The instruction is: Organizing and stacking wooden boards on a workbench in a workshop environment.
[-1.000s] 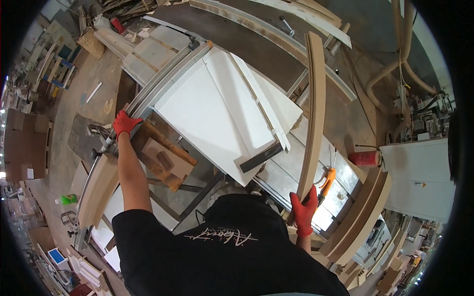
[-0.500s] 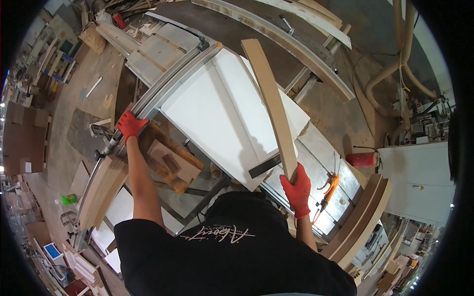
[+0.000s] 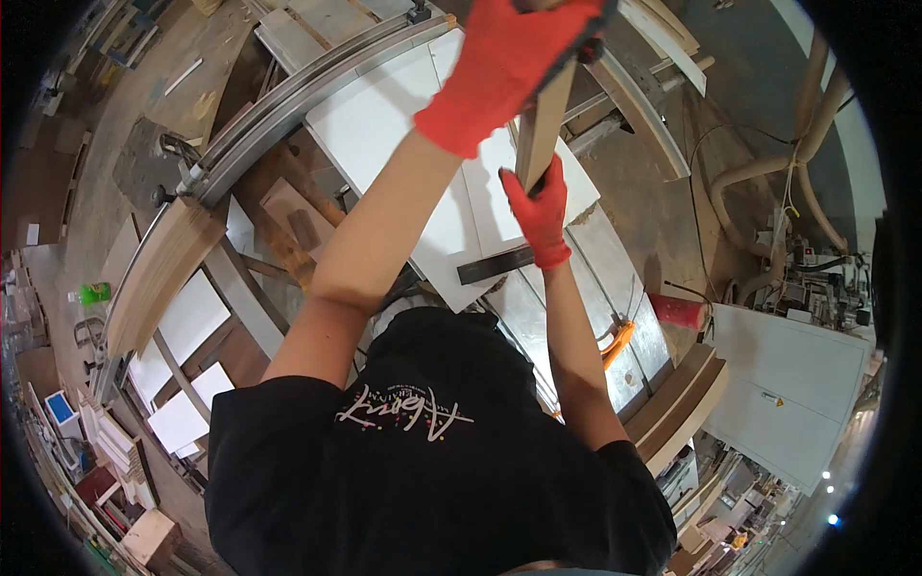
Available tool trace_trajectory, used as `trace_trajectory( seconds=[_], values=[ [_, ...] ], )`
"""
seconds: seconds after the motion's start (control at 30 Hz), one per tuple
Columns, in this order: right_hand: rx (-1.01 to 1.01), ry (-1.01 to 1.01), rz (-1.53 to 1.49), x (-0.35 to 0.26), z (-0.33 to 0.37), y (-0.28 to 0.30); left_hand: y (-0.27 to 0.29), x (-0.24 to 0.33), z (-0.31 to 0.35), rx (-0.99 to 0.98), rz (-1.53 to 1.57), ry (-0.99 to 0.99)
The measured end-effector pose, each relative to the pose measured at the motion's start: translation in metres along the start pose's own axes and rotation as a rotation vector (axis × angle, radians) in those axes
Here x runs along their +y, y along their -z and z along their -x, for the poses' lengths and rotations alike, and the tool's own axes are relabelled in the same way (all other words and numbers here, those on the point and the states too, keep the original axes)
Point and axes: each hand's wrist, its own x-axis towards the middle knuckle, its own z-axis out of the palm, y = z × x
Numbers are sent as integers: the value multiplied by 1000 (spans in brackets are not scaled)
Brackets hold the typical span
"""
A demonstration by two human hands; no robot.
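Both my hands wear red gloves and grip one long, narrow wooden board point(image 3: 544, 130), raised above the white panel point(image 3: 384, 130) on the machine table. My left hand point(image 3: 509, 72) reaches far forward and closes round the board's far part, close to the picture's upper edge; its fingertips are partly hidden. Lower down, my right hand point(image 3: 540, 219) is wrapped round the board's near end. A short black bar point(image 3: 496, 265) lies across the near corner of the white panel, just left of my right forearm.
Metal rails point(image 3: 279, 106) run along the panel's left side. Stacked curved boards point(image 3: 168, 274) stand at the left, and more curved boards point(image 3: 677, 408) at the right. An orange air gun point(image 3: 619, 344) lies on the metal table. Beyond are a white cabinet point(image 3: 783, 370) and hoses point(image 3: 740, 182).
My left hand has left the rail at the left and swung forward and right onto the board. My right hand has moved forward and slightly left with the board, whose far end rose.
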Motion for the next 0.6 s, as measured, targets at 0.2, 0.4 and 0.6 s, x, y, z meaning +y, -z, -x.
trace_trajectory(
  seconds=[0.2, 0.4, 0.6],
  values=[
    [-17, 188, 532, 25, -16, 29, -50, -51, 13, 59, -411, -398],
    [-18, -31, 317, 32, -7, 24, -39, -65, 22, -95, -446, -148],
    [-41, -83, 277, 53, -9, 18, -31, -69, 23, -193, -339, 23]
  ],
)
